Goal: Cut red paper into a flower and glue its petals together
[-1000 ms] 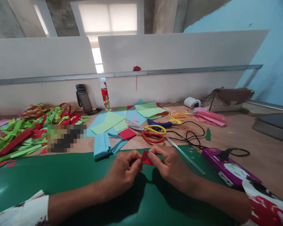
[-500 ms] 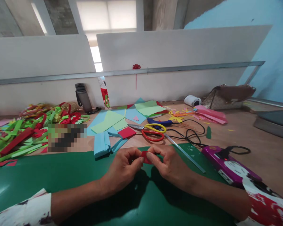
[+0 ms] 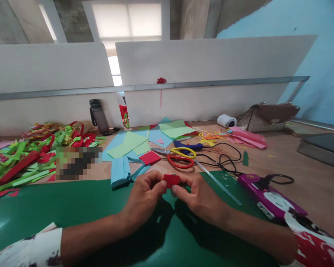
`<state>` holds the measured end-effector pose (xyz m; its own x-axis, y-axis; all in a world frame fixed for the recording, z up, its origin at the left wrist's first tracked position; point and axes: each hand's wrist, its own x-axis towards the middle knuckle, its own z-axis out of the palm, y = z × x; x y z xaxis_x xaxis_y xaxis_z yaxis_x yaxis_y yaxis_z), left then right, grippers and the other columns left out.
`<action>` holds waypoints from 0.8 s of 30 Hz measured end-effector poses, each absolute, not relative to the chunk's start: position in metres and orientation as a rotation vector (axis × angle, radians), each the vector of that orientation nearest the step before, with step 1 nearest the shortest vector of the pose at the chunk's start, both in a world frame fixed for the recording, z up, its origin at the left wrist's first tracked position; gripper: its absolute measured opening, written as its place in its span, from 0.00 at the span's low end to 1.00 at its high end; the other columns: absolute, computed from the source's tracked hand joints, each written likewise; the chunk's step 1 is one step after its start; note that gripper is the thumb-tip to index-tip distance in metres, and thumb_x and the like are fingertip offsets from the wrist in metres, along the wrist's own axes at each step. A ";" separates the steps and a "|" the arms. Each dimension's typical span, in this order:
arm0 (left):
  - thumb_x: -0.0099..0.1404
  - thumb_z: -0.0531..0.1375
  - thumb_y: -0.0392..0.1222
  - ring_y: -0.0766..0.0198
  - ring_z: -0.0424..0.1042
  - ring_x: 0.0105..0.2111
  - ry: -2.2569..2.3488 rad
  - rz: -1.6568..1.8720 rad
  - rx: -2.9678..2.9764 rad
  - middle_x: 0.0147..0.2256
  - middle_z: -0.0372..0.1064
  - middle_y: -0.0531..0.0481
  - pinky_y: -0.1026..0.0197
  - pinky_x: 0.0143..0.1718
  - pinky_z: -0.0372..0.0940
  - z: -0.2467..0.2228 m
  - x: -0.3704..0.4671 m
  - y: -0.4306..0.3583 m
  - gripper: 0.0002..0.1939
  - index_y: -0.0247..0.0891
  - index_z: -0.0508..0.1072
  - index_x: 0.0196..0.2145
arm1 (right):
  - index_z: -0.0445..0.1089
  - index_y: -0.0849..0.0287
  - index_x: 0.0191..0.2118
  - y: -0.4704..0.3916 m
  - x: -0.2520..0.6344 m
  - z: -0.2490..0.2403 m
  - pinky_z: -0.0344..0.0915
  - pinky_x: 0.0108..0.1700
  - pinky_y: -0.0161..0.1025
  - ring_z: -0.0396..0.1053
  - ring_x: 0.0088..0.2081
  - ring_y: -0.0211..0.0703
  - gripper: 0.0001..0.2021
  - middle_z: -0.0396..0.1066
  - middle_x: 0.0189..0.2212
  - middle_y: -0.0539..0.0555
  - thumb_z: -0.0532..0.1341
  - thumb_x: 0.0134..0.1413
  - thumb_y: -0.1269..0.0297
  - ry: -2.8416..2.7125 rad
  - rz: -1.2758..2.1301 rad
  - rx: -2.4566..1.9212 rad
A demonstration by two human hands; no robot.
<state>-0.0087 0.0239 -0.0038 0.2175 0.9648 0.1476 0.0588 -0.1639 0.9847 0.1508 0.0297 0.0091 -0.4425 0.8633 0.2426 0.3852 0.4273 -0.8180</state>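
A small red paper piece (image 3: 172, 180) is held between both hands above the green mat (image 3: 100, 207). My left hand (image 3: 144, 194) pinches its left end between thumb and fingers. On the other side, my right hand (image 3: 199, 193) grips its right end, thumb at the lower edge. Just beyond the hands lie a red paper square (image 3: 150, 157), folded blue paper (image 3: 120, 171) and scissors (image 3: 180, 157) with yellow and red handles.
Green and red paper strips (image 3: 22, 159) heap up at the left. A dark bottle (image 3: 98, 116) stands behind. To the right are a purple power strip (image 3: 269, 196), black cables, a clear stick (image 3: 219, 183), a blue glue gun (image 3: 187, 145) and a bag (image 3: 267, 116).
More of the red paper now shows between the hands. The right thumb has moved down and left, off the paper's face to its lower edge.
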 end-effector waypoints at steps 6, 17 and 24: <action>0.58 0.56 0.44 0.72 0.49 0.19 1.099 1.141 1.524 0.19 0.53 0.58 0.68 0.20 0.48 0.002 -0.013 0.026 0.10 0.36 0.63 0.24 | 0.62 0.59 0.21 0.031 0.154 0.013 0.53 0.23 0.32 0.56 0.21 0.33 0.09 0.58 0.18 0.45 0.55 0.50 0.71 -1.999 0.850 -1.135; 0.59 0.55 0.41 0.70 0.55 0.22 1.115 0.978 1.775 0.22 0.59 0.54 0.66 0.24 0.52 0.001 -0.011 0.024 0.08 0.34 0.66 0.25 | 0.68 0.61 0.24 0.034 0.155 0.009 0.59 0.31 0.34 0.62 0.27 0.37 0.11 0.65 0.21 0.47 0.56 0.55 0.64 -1.989 0.870 -1.033; 0.57 0.56 0.41 0.70 0.52 0.22 1.081 0.983 1.728 0.20 0.57 0.55 0.66 0.23 0.50 0.003 -0.011 0.026 0.09 0.33 0.66 0.23 | 0.68 0.60 0.28 0.033 0.155 0.006 0.60 0.34 0.34 0.63 0.29 0.37 0.08 0.66 0.24 0.47 0.56 0.56 0.67 -1.988 0.851 -0.953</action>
